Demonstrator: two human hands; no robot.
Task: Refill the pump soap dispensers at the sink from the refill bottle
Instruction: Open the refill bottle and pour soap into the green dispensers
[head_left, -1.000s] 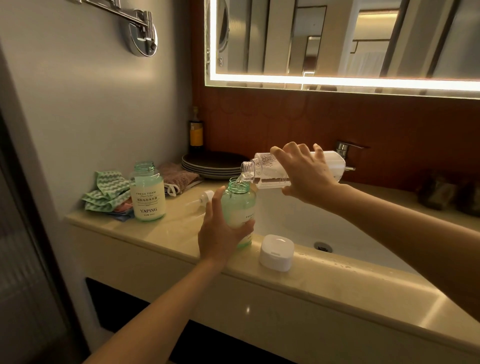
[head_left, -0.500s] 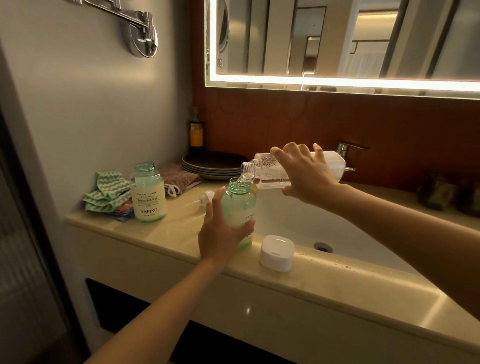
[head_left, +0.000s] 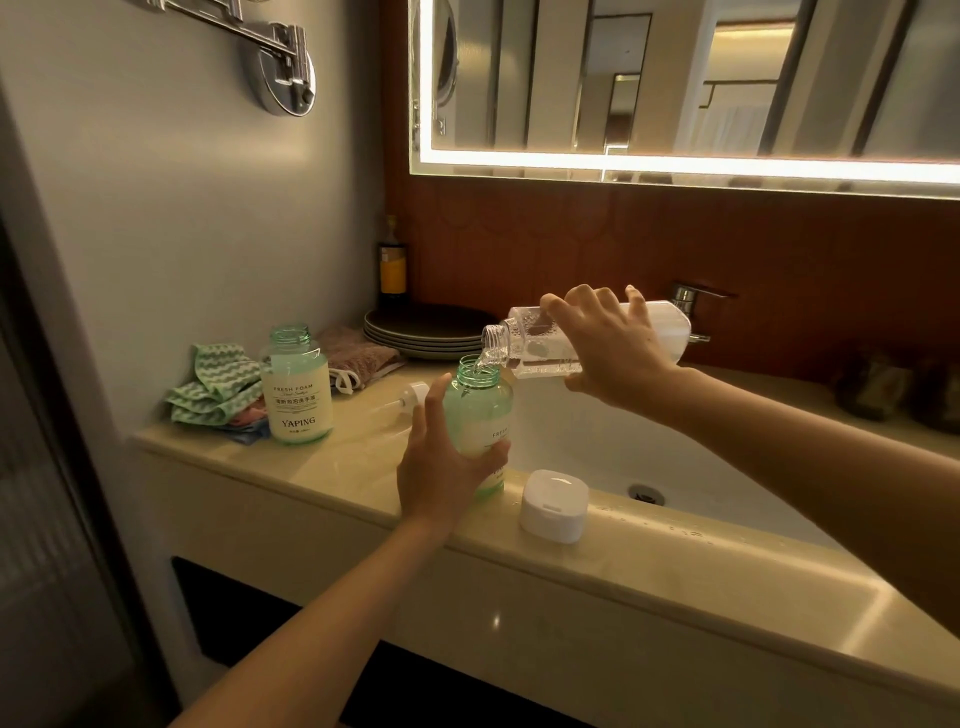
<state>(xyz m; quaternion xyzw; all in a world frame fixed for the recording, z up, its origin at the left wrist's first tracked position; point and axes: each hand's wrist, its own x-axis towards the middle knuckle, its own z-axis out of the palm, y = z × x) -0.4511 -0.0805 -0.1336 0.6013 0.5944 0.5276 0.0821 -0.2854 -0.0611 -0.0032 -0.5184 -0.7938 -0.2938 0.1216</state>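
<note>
My left hand (head_left: 441, 467) grips a green soap dispenser bottle (head_left: 480, 410), open at the top, standing upright on the counter's front edge beside the sink. My right hand (head_left: 613, 353) holds the clear refill bottle (head_left: 530, 343) tipped almost level, its mouth just over the green bottle's neck, with clear liquid running in. A second green dispenser bottle (head_left: 297, 387), labelled YAPING, stands open further left. A white pump head (head_left: 413, 395) lies on the counter behind my left hand. A white cap (head_left: 555, 505) sits on the counter edge to the right.
The white sink basin (head_left: 597, 447) with its drain (head_left: 645, 492) lies right of the bottles, a chrome tap (head_left: 693, 301) behind it. Folded cloths (head_left: 215, 387), stacked dark plates (head_left: 423, 327) and a dark bottle (head_left: 393, 265) fill the back left corner. A lit mirror (head_left: 675, 83) hangs above.
Hardly anything has moved. Both hands keep their hold and the refill bottle stays tipped over the green bottle, still pouring.
</note>
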